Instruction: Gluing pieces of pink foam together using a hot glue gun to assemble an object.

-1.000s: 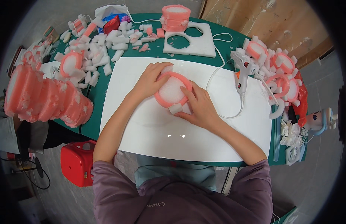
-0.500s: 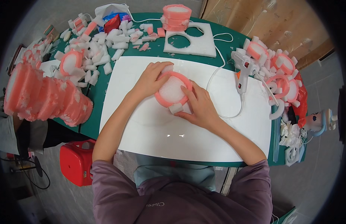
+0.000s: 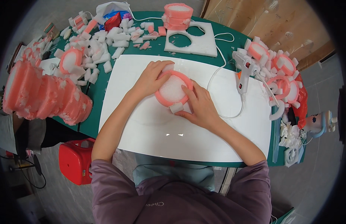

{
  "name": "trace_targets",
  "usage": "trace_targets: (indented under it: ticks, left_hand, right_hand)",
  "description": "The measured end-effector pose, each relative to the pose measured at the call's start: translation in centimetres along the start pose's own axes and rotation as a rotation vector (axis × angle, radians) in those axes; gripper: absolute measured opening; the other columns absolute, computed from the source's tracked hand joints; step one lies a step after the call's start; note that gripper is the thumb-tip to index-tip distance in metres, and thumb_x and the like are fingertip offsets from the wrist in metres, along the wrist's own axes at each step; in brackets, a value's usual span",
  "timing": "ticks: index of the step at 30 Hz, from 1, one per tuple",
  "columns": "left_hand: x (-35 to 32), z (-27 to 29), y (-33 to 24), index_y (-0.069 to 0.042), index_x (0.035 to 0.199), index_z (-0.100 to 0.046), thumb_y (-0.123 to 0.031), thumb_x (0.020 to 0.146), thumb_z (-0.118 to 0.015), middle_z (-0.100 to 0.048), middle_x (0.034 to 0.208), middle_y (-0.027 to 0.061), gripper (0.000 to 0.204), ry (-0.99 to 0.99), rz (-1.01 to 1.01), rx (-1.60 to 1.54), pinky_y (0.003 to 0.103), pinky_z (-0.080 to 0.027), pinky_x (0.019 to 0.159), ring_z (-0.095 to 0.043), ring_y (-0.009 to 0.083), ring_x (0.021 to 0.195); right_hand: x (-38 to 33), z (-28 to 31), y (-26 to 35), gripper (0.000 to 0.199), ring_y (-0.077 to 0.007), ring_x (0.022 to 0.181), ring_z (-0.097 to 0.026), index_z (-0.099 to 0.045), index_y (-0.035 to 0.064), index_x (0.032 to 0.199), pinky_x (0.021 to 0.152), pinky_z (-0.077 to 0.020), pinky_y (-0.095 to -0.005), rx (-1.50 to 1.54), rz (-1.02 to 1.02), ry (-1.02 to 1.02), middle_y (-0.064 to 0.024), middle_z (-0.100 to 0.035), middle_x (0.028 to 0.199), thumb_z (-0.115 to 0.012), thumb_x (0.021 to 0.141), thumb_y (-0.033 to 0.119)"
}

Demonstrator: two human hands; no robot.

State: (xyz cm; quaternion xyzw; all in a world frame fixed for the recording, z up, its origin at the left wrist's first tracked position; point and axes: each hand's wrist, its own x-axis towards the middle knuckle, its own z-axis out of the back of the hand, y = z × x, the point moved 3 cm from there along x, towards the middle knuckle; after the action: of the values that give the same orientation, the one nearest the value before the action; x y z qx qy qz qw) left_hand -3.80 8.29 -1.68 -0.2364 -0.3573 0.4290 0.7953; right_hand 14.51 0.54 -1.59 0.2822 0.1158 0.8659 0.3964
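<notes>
Only the view has shifted slightly; the pink-rimmed foam disc (image 3: 172,89) stays between left hand (image 3: 151,78) and right hand (image 3: 201,106).
Left fingers grip its upper-left rim, right fingers its right side, over the white sheet (image 3: 158,130) on the green table (image 3: 100,86); a white block (image 3: 176,108) sits at its lower edge.

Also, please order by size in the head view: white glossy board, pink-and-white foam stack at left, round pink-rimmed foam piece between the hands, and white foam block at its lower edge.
White glossy board
Pink-and-white foam stack
Round pink-rimmed foam piece, partly covered
White foam block
</notes>
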Motion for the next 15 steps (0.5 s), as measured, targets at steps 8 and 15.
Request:
trace_targets:
  ticks: [8, 15]
  left_hand:
    - [-0.04, 0.11, -0.14, -0.007, 0.114, -0.054, -0.014, 0.079, -0.055, -0.056, 0.094, 0.0096, 0.036, 0.014, 0.016, -0.001, 0.035, -0.040, 0.081, -0.048, 0.0265, 0.089]
    - [-0.05, 0.19, -0.18, -0.007, 0.115, -0.054, -0.014, 0.079, -0.055, -0.057, 0.099, 0.0101, 0.036, 0.020, 0.011, -0.002, 0.035, -0.040, 0.083, -0.048, 0.0271, 0.091]
  right_hand:
    - [-0.07, -0.16, -0.09, 0.074, -0.0424, 0.115, -0.038, -0.041, 0.0021, 0.125, 0.096, -0.0331, -0.0461, -0.005, -0.003, 0.003, -0.0276, -0.035, 0.128, -0.075, 0.068, 0.036]
    - [-0.07, -0.15, -0.11, 0.074, -0.0424, 0.115, -0.038, -0.042, 0.0018, 0.124, 0.096, -0.0334, -0.0460, -0.002, 0.001, 0.004, -0.0276, -0.036, 0.127, -0.075, 0.068, 0.036]
